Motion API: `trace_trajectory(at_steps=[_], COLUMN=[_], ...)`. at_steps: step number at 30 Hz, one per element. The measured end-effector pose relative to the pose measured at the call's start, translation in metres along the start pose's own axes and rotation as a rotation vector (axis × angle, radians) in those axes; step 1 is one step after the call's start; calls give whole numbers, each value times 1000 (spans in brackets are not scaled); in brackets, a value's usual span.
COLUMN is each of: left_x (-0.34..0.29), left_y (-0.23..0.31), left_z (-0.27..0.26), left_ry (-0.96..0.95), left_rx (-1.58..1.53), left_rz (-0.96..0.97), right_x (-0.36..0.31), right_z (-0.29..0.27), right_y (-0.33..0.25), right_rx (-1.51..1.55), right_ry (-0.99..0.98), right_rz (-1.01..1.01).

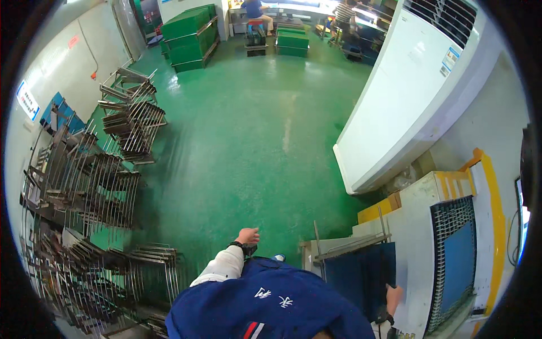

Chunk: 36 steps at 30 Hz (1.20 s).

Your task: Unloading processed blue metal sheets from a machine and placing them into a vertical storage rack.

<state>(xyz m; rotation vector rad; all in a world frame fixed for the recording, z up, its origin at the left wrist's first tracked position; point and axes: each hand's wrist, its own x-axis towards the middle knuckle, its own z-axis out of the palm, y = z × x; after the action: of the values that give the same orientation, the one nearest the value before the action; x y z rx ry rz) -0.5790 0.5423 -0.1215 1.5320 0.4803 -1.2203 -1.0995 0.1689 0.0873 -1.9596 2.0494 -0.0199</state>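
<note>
At lower right, right hand (pixel 393 298) seen beside dark blue panel (pixel 358 271); grip cannot be told. Lower centre: left hand (pixel 247 235) held above green floor (pixel 243 141), closure unclear. Far left: metal racks (pixel 131 125) crowded together.

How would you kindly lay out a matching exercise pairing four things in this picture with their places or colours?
Things:
1. Left hand
2. Right hand
3. Air conditioner
4. Metal racks

Places or colours:
A. White
B. Along the left wall
C. At the edge of the dark blue panel
D. Out over the green floor

Right pairs: 1-D, 2-C, 3-A, 4-B.
</note>
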Motion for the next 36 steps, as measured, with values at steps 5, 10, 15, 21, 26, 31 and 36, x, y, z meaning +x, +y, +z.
trace_trajectory(at_steps=[5,10,15,21,26,31,36], left_x=[-1,-12,-7,-4,-7,5,11], left_y=[1,2,3,0,-1,0,-2], left_z=[-8,-9,-12,-16,-15,-22,-26], left_ry=[-52,6,-15,-72,-28,-108,-83], left_rx=[-89,-48,-56,-89,-84,-116,-90], left_rz=[0,41,19,19,40,-12,30], right_x=[1,-10,-16,-24,-27,-20,-10], right_z=[-6,-13,-15,-18,-14,-6,4], right_y=[-4,-13,-19,-25,-26,-15,-4], right_rx=[-102,-70,-138,-97,-164,-83,-87], right_ry=[-33,7,27,22,100,69,163], right_rz=[79,19,86,49,67,43,-33])
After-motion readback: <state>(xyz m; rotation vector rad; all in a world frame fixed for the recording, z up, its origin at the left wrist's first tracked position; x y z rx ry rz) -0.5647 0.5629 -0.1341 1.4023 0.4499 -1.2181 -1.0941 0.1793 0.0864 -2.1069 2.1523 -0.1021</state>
